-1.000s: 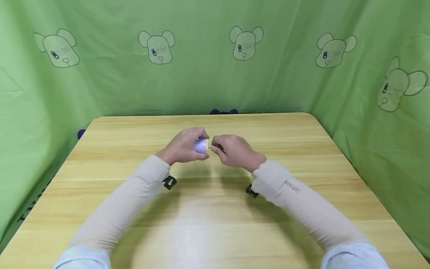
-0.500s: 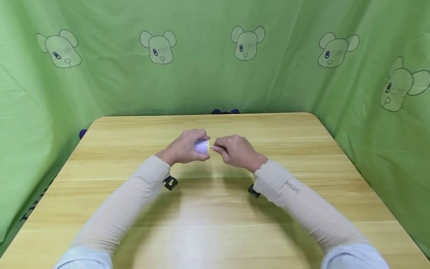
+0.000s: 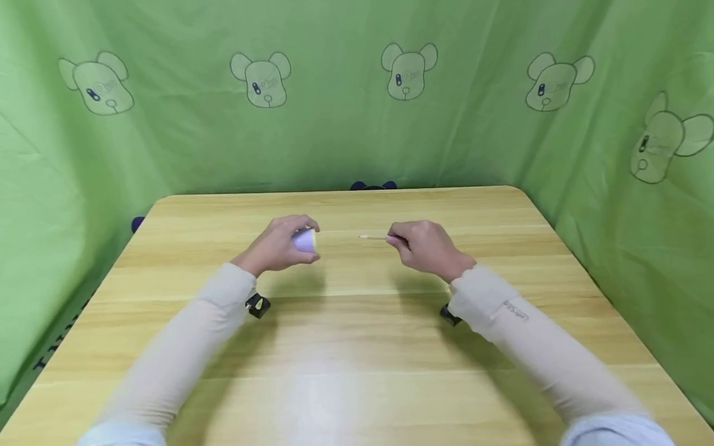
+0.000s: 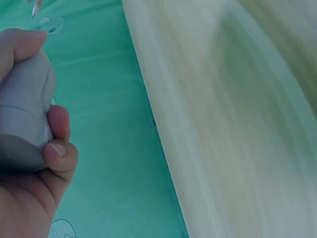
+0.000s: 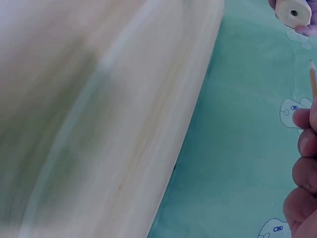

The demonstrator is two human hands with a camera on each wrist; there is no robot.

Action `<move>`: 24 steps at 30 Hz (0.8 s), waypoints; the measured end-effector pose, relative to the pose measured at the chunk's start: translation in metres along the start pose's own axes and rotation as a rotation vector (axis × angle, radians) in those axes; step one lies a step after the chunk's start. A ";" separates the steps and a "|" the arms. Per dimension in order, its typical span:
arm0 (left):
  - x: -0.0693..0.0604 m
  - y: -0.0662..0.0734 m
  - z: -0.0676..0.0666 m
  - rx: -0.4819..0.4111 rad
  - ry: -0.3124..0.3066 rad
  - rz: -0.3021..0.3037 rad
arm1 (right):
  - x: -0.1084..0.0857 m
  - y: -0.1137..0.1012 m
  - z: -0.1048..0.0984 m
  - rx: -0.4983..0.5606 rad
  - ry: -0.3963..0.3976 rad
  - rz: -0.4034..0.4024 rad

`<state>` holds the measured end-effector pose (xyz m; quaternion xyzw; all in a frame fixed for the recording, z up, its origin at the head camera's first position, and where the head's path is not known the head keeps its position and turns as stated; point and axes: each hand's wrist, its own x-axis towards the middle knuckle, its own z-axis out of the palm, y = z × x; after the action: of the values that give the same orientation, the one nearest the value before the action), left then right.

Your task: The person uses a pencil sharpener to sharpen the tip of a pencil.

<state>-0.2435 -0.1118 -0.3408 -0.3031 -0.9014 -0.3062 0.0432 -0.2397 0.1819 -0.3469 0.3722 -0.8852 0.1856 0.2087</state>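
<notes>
My left hand [image 3: 276,244] grips a small lilac pencil sharpener [image 3: 304,241] above the table, fingers and thumb curled round its body. In the right wrist view the sharpener [image 5: 285,14] turns its pale round face, with a dark hole in the middle, toward the camera. A pencil [image 3: 374,237] is pinched in my right hand [image 3: 428,249], its bare sharpened tip pointing left at the sharpener across a gap. That pointed tip with its dark lead also shows on the pencil [image 5: 313,82] in the right wrist view. The rest of the pencil is hidden inside the fist.
Both hands are over a light wood-grain table [image 3: 346,334] with rounded far corners. Green cloth [image 3: 334,142] printed with bear heads hangs behind and along the sides. A small black device [image 3: 258,305] sits at the left wrist, another black device [image 3: 449,314] at the right.
The pencil tip has come out of the sharpener's hole. My left hand has moved left with the sharpener, and my right hand has moved right with the pencil.
</notes>
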 end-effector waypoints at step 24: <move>-0.007 0.003 0.006 -0.110 0.060 0.117 | -0.011 0.007 -0.008 0.371 -0.099 0.349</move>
<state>-0.2356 -0.1106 -0.3460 -0.3477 -0.8623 -0.3612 0.0711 -0.2358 0.1964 -0.3470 0.2545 -0.8959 0.3595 0.0581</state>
